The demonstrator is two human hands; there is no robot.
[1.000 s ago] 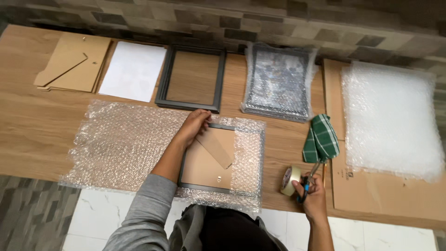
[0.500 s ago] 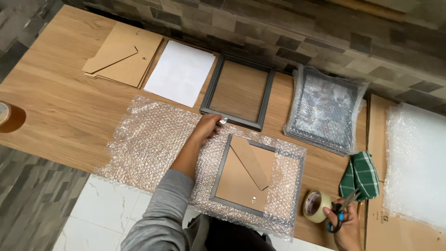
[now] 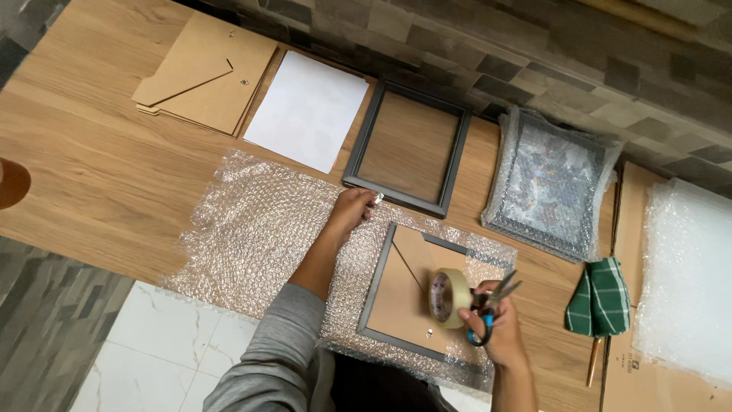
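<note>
**Two hands over a frame on bubble wrap**

Two bare hands work at a wooden table (image 3: 91, 175). The right hand (image 3: 499, 336) is clamped on a roll of clear tape (image 3: 446, 297) and blue-handled scissors (image 3: 492, 301), held just above a grey picture frame (image 3: 374, 294) lying face down, its brown backing upward. The frame rests on the right part of a bubble wrap sheet (image 3: 252, 229). The left hand (image 3: 352, 214) has its fingers closed on that sheet's far edge, just beside an empty grey frame (image 3: 354, 164). Farther left lie a white paper sheet (image 3: 309, 111) and a stack of brown backing boards (image 3: 210, 72). To the right sit a bubble-wrapped rectangular package (image 3: 553, 183), a folded green checked cloth (image 3: 598, 297) and flat cardboard (image 3: 633, 214) under more bubble wrap.
</note>
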